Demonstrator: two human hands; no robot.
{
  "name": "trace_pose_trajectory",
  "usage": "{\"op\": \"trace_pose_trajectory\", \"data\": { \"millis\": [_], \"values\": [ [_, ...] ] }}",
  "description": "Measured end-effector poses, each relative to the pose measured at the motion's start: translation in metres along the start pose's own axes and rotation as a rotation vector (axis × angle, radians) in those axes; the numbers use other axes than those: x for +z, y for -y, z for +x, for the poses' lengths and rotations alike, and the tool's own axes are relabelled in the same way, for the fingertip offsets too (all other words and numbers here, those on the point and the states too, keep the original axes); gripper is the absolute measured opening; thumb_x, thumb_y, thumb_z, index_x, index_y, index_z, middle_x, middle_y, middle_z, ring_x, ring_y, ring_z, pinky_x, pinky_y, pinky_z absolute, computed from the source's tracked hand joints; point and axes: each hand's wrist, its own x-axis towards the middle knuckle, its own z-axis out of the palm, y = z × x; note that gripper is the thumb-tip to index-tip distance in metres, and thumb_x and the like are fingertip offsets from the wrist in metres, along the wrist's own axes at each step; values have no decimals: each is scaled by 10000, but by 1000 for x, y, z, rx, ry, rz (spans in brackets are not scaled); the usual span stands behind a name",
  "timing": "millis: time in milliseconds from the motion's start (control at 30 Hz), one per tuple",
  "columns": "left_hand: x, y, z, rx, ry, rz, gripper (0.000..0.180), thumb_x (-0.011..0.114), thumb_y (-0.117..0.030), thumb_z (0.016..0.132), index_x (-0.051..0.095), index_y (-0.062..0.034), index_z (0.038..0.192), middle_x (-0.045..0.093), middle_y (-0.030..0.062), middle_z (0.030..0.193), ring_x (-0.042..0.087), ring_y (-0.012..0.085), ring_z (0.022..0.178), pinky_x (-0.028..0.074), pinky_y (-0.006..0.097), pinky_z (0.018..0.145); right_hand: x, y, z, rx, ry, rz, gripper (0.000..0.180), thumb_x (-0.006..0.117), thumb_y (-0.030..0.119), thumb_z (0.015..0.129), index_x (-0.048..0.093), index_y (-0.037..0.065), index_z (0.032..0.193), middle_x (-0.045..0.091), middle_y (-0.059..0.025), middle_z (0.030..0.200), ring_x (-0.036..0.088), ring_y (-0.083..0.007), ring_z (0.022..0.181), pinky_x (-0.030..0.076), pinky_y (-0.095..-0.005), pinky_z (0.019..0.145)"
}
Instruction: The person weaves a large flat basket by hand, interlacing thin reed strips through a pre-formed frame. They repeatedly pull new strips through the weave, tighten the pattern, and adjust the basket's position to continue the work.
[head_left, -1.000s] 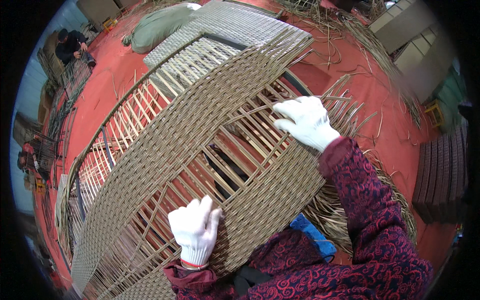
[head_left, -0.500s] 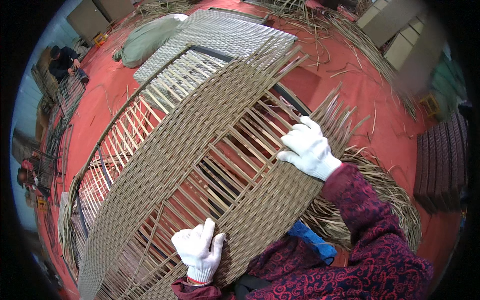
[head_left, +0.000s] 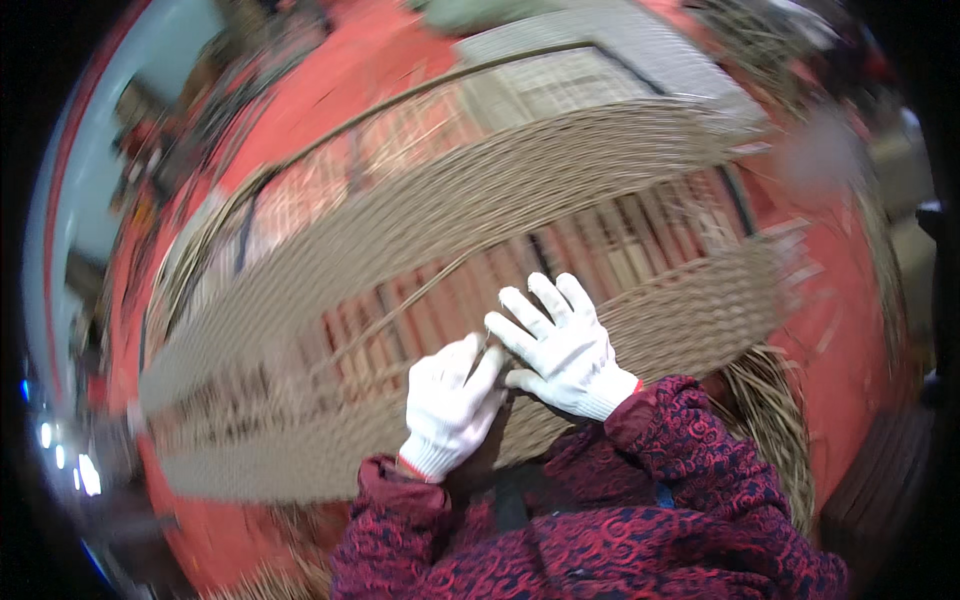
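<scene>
Reaching over the brown woven panel, spread beneath both hands, with the left hand curled, too blurred to tell if gripping anything, and the right hand open just beside. With loose strands near the panel's right end and red floor around.

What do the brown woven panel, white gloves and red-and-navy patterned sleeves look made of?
Long brown woven panel: probably rattan or plastic strips, dull; strands interlace, but blur leaves which open.
White knitted gloves: likely cotton or a blend, matte; cuffs look ribbed.
Red-and-navy patterned sleeves: soft fabric, apparently matte, judging by folds near the wrists.
</scene>
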Motion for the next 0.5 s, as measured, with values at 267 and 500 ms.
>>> {"op": "trace_pose_trajectory", "data": {
  "millis": [267,500],
  "values": [
    [-76,36,-89,-435,-67,338,612,829,-279,762,633,-75,1305,623,149,1317,598,346,1176,431,477,980,12,73,71,-70,-25,72,772,855,421,693,583,80,1331,521,-144,1275,484,-383,1197,397,-544,1027],
    [-87,55,-91,-482,-45,420,569,818,-330,781,647,-76,1261,664,74,1154,597,295,1058,427,470,957,20,102,89,-185,15,84,640,853,359,707,626,84,1238,599,-86,1129,543,-321,1035,444,-484,916]
  ]
}}
